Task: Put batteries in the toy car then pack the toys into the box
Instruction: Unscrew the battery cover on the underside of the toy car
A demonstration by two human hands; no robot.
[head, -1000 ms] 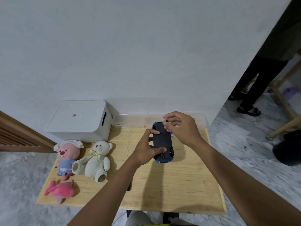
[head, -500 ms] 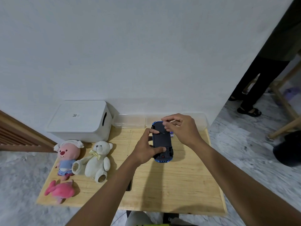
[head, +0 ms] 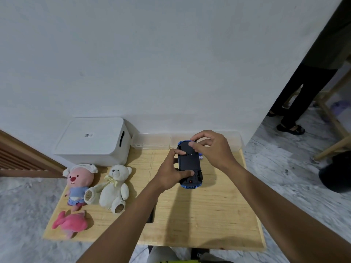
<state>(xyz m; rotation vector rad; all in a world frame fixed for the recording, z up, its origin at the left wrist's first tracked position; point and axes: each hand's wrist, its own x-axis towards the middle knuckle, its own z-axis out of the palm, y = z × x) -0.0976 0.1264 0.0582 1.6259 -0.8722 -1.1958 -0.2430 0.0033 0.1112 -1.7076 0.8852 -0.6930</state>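
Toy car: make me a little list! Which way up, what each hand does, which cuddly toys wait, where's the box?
toy car: upside down, black underside up
left hand: grips the car's side
right hand: pinches its far end
waiting toys: white teddy bear, pink beaver plush, pink dolphin plush, left side of the table
box: white, closed, back left against the wall

The toy car (head: 189,162) shows a black underside with blue edging and a small red spot. The counter (head: 199,215) is pale wood with fine grain; the box (head: 91,141) is plain white. The teddy bear (head: 114,186) is cream, the plush fish (head: 72,223) pink.
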